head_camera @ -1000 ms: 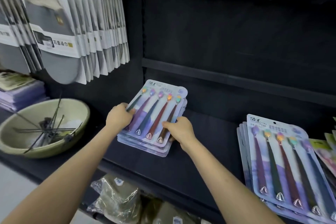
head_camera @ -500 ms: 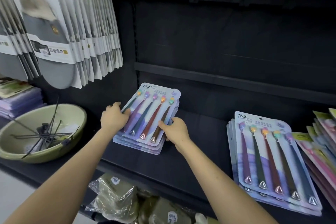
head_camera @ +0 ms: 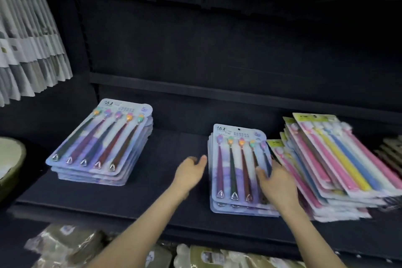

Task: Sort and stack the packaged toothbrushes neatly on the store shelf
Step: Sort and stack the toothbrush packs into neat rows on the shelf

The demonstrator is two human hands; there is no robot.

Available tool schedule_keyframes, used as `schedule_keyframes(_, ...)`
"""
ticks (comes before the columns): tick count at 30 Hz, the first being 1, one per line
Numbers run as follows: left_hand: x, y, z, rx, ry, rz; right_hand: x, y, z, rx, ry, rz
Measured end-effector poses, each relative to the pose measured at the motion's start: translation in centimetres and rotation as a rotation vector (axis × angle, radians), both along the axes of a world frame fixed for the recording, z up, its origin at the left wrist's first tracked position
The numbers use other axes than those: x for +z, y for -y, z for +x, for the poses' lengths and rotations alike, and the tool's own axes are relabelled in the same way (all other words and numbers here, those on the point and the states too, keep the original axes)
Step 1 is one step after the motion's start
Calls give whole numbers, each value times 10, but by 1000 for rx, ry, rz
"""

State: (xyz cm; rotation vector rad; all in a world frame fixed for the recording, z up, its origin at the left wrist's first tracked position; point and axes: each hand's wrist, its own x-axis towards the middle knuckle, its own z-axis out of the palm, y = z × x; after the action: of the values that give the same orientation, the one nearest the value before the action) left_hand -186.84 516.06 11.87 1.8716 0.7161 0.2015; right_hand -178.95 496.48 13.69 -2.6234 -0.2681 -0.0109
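While motion blur softens much of the view, the black metal store shelf (head_camera: 152, 193) spans the whole width, its flat board carrying three piles of packaged toothbrushes under a dark back panel. At the far left, above the board, a fanned row of grey-and-white hanging card packs (head_camera: 28, 50) fills the upper corner. On the right of the board sits the tall, slanted pile of white-carded packs with pink, yellow and blue toothbrushes (head_camera: 348, 169), its cards slipped out of line and leaning leftwards. On the left lies the left stack of lilac blister cards (head_camera: 104, 148), each holding five dark-handled brushes, turned at an angle to the shelf edge. Between them, touching or just beside the pink pile, is the middle stack of the same lilac blister cards (head_camera: 237, 169), lying nearly square to the near edge. Below the board, clear bags of olive-green goods (head_camera: 71, 246) show on a lower level, and a pale green bowl (head_camera: 8, 159) pokes in at the left edge. The right hand (head_camera: 276, 183) grips the middle stack's right edge, thumb on the top card and fingers curled down beside the pink pile. The left hand (head_camera: 189, 172) is just beside that stack's left edge, fingers straight and slightly apart; whether they touch it I cannot tell.
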Motion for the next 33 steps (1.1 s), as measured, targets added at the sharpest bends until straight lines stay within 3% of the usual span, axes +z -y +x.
schedule_keyframes(4,-7,29,22,2,-3,-320,-6,19,22,-74,-219,252)
schedule_keyframes(6,-6,41,30,24,28,-384,-11,21,25,-115,-438,484)
schedule_keyframes(11,-4,49,34,87,29,-467,-20,26,32,-188,-637,835)
schedule_keyframes(14,-2,42,26,59,42,-628,-15,32,24,-112,-795,944)
schedule_keyframes(18,-4,29,7,-27,82,-802,-13,30,9,34,-844,987)
schedule_keyframes(25,12,-4,-12,34,541,-618,4,-4,-4,384,-479,1094)
schedule_keyframes(28,23,-15,-20,2,625,-436,-1,-15,-8,448,-451,1080)
schedule_keyframes(33,20,-28,-33,-155,685,-298,-31,-19,-14,490,-437,1049)
